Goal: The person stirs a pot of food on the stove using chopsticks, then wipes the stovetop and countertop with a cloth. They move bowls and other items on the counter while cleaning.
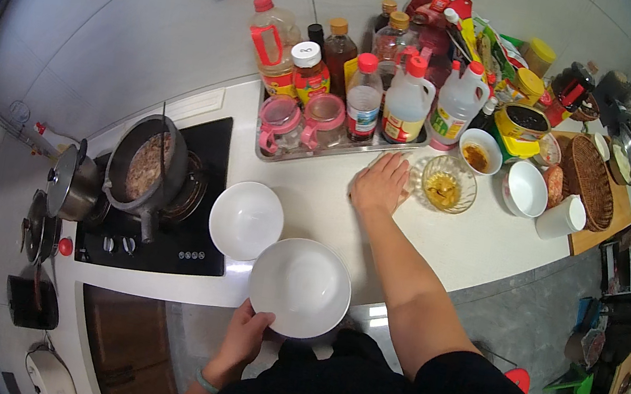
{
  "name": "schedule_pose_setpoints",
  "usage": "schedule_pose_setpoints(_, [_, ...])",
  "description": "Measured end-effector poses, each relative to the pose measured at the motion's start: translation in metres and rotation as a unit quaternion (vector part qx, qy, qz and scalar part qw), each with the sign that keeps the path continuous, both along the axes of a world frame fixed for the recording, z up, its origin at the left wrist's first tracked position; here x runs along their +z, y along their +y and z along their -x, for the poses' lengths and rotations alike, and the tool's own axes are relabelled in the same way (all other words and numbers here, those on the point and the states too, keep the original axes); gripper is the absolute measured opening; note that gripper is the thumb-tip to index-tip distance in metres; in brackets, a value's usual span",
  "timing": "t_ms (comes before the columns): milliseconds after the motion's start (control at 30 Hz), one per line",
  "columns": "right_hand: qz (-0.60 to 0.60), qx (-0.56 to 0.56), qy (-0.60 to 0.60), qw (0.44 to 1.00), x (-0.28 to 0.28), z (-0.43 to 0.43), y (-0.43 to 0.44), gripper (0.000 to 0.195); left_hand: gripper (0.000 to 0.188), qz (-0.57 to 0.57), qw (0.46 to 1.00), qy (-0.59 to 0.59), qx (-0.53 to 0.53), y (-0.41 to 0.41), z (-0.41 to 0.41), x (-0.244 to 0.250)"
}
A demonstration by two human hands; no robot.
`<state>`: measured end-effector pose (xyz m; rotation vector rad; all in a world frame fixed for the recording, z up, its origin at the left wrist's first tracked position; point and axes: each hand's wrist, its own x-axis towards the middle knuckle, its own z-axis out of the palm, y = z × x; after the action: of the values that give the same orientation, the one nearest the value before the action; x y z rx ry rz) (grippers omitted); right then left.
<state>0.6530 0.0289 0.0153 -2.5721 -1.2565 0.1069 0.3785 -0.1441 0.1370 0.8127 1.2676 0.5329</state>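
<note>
My left hand (247, 333) grips the near rim of a large white bowl (300, 283), thumb over the edge. The bowl has nothing in it and is held at the counter's front edge. Just beyond it stands a second white bowl (246, 220), also with nothing inside. My right hand (381, 183) lies palm down on the white countertop (315, 197), reaching towards the seasoning tray. What is under its palm is hidden. To its right is a clear glass bowl (457, 176) with a yellowish mixture in the bottom.
On the left, a deep pan (143, 165) of cooked, minced-looking food sits on the black gas hob (203, 253), a utensil across it. A metal tray (285, 157) of bottles and pink-lidded jars lines the wall. Farther right are small bowls, a white canister (560, 218) and a wicker basket (585, 176).
</note>
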Motion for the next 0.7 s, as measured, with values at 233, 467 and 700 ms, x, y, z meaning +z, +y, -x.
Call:
schedule_pose_setpoints(233, [0.061,0.06,0.0,0.996,0.01,0.052,0.02,0.063,0.044,-0.007,0.997,-0.022,0.08,-0.017,0.039,-0.01])
schedule_pose_setpoints(467, [0.028,0.322,0.035,0.946,0.011,0.083,0.014,0.057,0.041,-0.008,0.994,0.001,0.11,-0.022,0.039,-0.004])
schedule_pose_setpoints(700, [-0.089,0.511,0.074,0.851,0.003,0.033,0.008,0.048,0.038,0.005,0.996,-0.014,0.093,-0.024,0.04,-0.006])
